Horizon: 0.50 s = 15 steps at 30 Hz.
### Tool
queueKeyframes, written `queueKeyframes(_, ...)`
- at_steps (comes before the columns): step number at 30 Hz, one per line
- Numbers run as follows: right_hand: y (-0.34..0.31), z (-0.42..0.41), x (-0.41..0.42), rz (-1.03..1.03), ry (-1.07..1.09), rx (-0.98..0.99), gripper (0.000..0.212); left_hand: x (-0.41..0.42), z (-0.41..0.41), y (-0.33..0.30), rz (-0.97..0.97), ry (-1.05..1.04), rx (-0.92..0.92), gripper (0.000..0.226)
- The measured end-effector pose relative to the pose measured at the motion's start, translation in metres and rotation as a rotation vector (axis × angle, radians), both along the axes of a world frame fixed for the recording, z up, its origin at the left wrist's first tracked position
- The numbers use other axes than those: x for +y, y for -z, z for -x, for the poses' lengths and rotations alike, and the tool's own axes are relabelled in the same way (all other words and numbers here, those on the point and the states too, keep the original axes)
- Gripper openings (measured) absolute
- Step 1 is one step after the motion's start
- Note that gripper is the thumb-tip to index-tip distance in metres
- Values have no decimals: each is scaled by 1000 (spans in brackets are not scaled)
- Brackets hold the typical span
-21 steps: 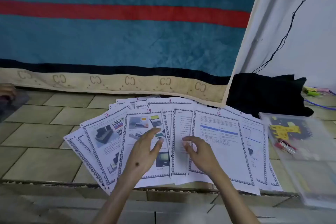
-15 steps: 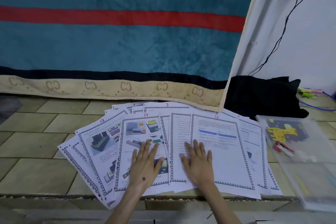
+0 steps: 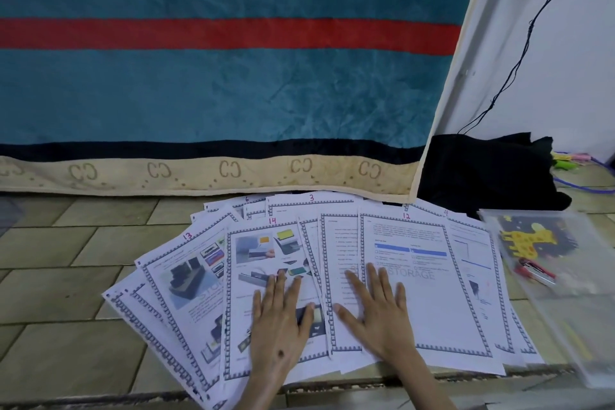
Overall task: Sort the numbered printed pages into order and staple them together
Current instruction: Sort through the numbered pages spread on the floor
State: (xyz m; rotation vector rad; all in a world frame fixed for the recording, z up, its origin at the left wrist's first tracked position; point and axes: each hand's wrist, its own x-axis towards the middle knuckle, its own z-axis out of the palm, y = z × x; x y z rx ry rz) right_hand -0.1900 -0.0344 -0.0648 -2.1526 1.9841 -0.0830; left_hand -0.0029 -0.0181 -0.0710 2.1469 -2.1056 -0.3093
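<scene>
Head view: my left hand [image 3: 278, 319] and right hand [image 3: 377, 309] press flat, fingers straight, on fanned pages [image 3: 432, 303] at 6 o'clock on the floor [image 3: 66, 260]; light, slippery sheets, probably best lifted by their edges.

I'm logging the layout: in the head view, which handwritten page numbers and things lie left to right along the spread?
Page 13 → page 14 → page 3 → page 12 → clear plastic folder with the red stapler inside.
</scene>
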Motion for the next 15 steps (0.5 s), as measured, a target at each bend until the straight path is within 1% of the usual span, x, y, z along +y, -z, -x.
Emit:
queueKeyframes(2,0,0,0,-6,0,5,89,-1,0,2,-36,-7,13,70)
queueKeyframes(4,0,0,0,-16,-1,12,90,-1,1,1,-45,-1,18,67)
queueKeyframes(7,-2,0,1,-30,-4,8,86,2,-2,-1,-58,-6,71,75)
queueKeyframes(9,-3,1,0,-43,-10,-3,84,1,-2,-5,-2,1,114,79)
queueKeyframes(11,-4,1,0,-45,-18,-25,85,-9,-1,-14,31,-39,180,63)
queueKeyframes(13,-8,3,-2,-64,-27,-52,96,-25,8,-29,86,-109,277,41)
queueKeyframes(14,-10,5,-3,-80,-35,-56,104,-34,16,-36,145,-160,380,33)
queueKeyframes(15,-13,8,-5,-91,-42,-61,107,-43,25,-42,179,-208,491,27)
